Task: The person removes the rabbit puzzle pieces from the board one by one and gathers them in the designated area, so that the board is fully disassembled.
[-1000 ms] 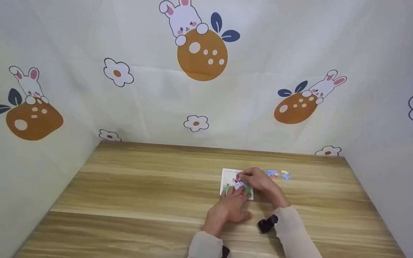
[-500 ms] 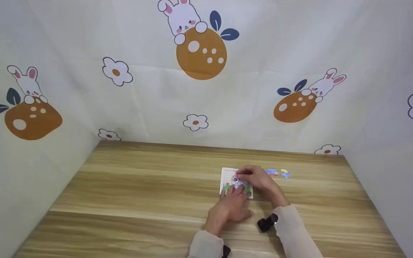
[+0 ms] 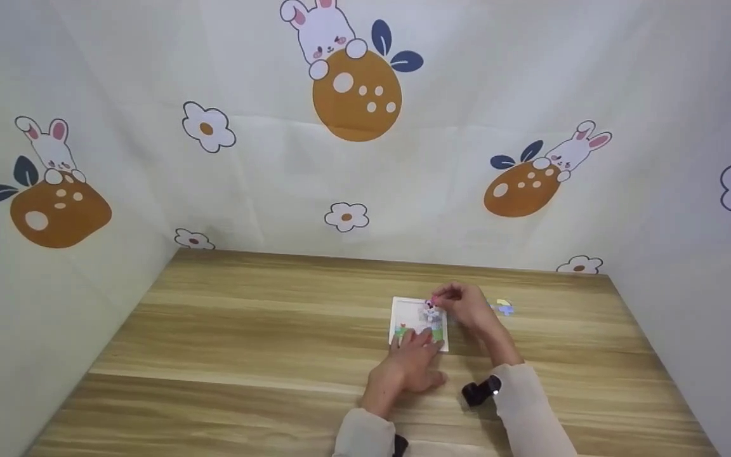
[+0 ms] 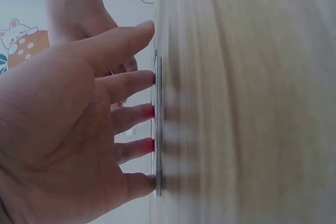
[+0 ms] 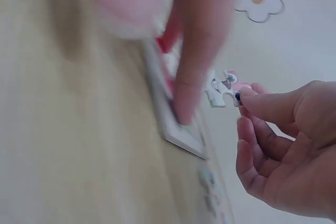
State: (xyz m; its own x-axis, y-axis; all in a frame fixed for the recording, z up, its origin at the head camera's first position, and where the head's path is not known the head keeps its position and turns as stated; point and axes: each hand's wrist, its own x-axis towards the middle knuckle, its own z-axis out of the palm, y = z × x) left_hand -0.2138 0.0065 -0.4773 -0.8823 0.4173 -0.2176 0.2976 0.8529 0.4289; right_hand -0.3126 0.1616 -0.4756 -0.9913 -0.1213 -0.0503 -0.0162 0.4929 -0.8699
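Observation:
A white-framed puzzle board (image 3: 393, 317) lies on the wooden table, its lower part showing green and blue pictures. The left hand (image 3: 407, 368) rests on the board's lower part with fingers spread; in the left wrist view the fingertips of the left hand (image 4: 68, 119) touch the thin board (image 4: 159, 129). Between thumb and fingers, the right hand (image 3: 470, 309) pinches a puzzle piece (image 3: 430, 311) over the board's upper right. The right wrist view shows this piece (image 5: 218, 97), with a printed eye and some pink, held by the right hand (image 5: 294, 145) clear of the board (image 5: 181, 142).
Loose blue and yellow puzzle pieces (image 3: 504, 308) lie on the table (image 3: 245, 330) to the right of the board, partly behind the right hand. A cloth wall (image 3: 264, 178) printed with rabbits and flowers stands around the table's back and sides.
The right hand has moved up and to the right with the pinched piece, uncovering the board's middle and covering some loose pieces. The left hand has stayed in place.

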